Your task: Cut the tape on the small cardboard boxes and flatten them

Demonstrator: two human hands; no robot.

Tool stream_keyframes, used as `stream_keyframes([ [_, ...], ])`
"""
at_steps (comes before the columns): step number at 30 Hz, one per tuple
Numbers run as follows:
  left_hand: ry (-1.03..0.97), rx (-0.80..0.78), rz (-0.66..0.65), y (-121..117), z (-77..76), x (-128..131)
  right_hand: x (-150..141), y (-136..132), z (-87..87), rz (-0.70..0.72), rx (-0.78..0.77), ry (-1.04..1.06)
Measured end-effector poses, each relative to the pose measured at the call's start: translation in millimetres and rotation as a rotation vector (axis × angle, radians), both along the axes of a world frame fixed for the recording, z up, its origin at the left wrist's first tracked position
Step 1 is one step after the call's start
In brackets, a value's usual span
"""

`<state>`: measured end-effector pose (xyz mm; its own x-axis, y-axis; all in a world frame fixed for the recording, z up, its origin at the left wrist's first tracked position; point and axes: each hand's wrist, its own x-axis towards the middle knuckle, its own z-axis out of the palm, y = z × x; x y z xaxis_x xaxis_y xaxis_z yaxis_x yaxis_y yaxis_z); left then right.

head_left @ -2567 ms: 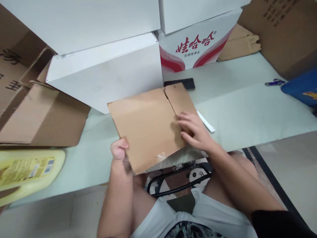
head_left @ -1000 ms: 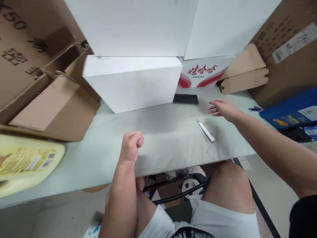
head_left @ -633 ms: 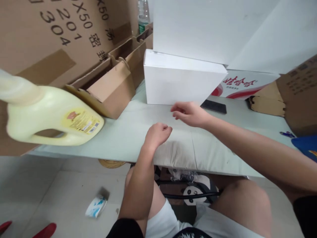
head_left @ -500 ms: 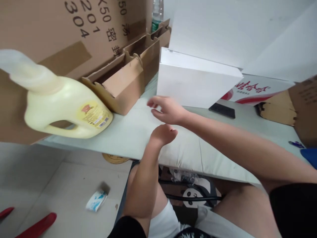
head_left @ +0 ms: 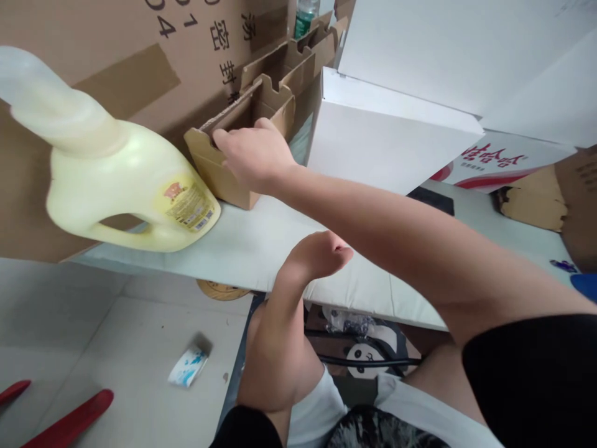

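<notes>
My right hand (head_left: pixel 254 155) is at the near open cardboard box (head_left: pixel 224 180), its fingers at the rim and partly hidden over the opening. Whether they grip the wall or reach inside, I cannot tell. Below my right forearm, my left hand (head_left: pixel 319 254) is curled closed just above the pale padded surface (head_left: pixel 261 242). Its fingertips are mostly hidden, and anything in them cannot be made out. A pale yellow jug-like bottle (head_left: pixel 135 186) with a handle and a whitish cap stands left of the box. To the right of the hands is a white box (head_left: pixel 373 140).
More open cardboard boxes (head_left: pixel 298 65) line up behind the near one, beside a large printed carton (head_left: pixel 116 74). A plastic bottle (head_left: pixel 305 18) stands at the back. A dark flat phone-like object (head_left: pixel 433 200) lies right of the white box, near a red-lettered box (head_left: pixel 499 162).
My right hand has moved left and away from me, from beside the white box to the near cardboard box. My left hand stays curled at nearly the same place. The view has shifted slightly.
</notes>
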<state>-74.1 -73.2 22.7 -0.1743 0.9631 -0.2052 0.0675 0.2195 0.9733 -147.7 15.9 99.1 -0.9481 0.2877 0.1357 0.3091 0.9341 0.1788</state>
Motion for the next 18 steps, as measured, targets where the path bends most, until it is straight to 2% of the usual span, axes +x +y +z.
stream_keyframes([
  [2,0.054,-0.022,-0.188,-8,10.3,3,30,1,2.8,0.027,-0.015,-0.042],
  [5,0.087,0.024,-0.431,-28,34.5,8,89,7,2.5,0.082,-0.044,-0.034],
  [7,-0.003,0.214,-0.699,-46,52.2,11,140,13,0.7,0.160,-0.086,0.054],
  [8,-0.080,0.299,-0.783,-54,59.7,12,169,17,0.1,0.207,-0.090,0.109],
  [10,-0.191,0.518,-0.614,-63,69.5,15,233,23,-0.2,0.294,-0.067,0.157],
  [11,-0.203,0.645,-0.372,-62,70.9,17,266,26,-0.5,0.289,-0.048,0.195],
  [13,-0.154,0.786,0.201,-50,66.4,18,329,30,-3.8,0.156,-0.070,0.276],
  [15,-0.059,0.819,0.689,-27,53.1,18,381,32,-13.6,0.014,-0.113,0.343],
  [16,0.020,0.876,0.827,-13,44.3,17,401,33,-21.2,-0.034,-0.115,0.384],
  [18,0.112,0.699,0.748,12,25.4,17,427,34,-39.6,-0.094,-0.115,0.467],
])
